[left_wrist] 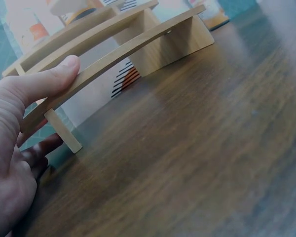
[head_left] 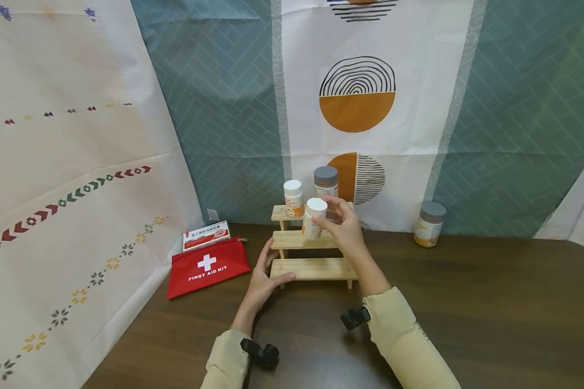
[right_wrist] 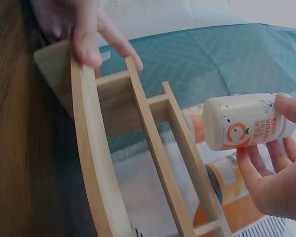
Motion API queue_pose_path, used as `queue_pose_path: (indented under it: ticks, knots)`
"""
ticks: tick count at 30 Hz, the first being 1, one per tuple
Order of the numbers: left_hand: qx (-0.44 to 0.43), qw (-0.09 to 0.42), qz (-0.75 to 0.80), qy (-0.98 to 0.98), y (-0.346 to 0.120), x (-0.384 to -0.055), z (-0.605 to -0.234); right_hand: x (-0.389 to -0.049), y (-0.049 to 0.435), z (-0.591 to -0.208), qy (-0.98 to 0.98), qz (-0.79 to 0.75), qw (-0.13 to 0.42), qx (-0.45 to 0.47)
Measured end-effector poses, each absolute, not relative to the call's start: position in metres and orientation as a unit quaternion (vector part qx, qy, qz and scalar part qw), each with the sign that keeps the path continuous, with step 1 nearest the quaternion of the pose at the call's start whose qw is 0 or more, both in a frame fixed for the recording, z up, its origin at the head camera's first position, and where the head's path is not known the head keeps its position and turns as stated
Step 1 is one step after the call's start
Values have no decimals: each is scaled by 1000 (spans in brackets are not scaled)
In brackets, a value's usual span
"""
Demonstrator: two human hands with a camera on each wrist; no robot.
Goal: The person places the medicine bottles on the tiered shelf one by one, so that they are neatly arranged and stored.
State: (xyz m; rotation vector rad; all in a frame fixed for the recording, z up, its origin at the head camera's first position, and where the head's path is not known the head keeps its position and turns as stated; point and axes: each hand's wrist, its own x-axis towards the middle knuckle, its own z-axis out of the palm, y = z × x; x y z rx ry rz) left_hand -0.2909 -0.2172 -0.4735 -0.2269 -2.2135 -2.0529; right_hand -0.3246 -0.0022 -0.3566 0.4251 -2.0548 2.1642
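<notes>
A small three-tier wooden shelf [head_left: 316,269] stands on the table. My left hand [head_left: 264,280] grips its left end, with the thumb [left_wrist: 59,79] on top of the lowest step and the fingers around the side. My right hand [head_left: 349,231] pinches a white vitamin bottle [right_wrist: 249,123] between thumb and fingers. In the head view this bottle overlaps the middle and top steps; the right wrist view shows a gap between it and the wood. On the top step stand another white bottle [head_left: 294,199] and a grey-capped bottle [head_left: 325,181], partly hidden by the held bottle and hand.
Left of the shelf lie a red first aid pouch [head_left: 209,269] and, behind it, a white and red medicine box [head_left: 206,235]. A second grey-capped bottle [head_left: 429,225] stands at the back right. Patterned cloth [head_left: 224,135] hangs behind the table [head_left: 467,302].
</notes>
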Motion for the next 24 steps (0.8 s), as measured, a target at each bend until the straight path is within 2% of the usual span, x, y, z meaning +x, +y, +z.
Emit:
queue_pose_path:
  ticks: [16, 24]
  knots:
    - [-70, 68, -668, -738, -218, -290, -473, -331, -34, -376, -667, 724, 67, 163]
    - [-72, 57, -669, -738, -216, -292, -471, -330, -38, -384, -674, 720, 61, 153]
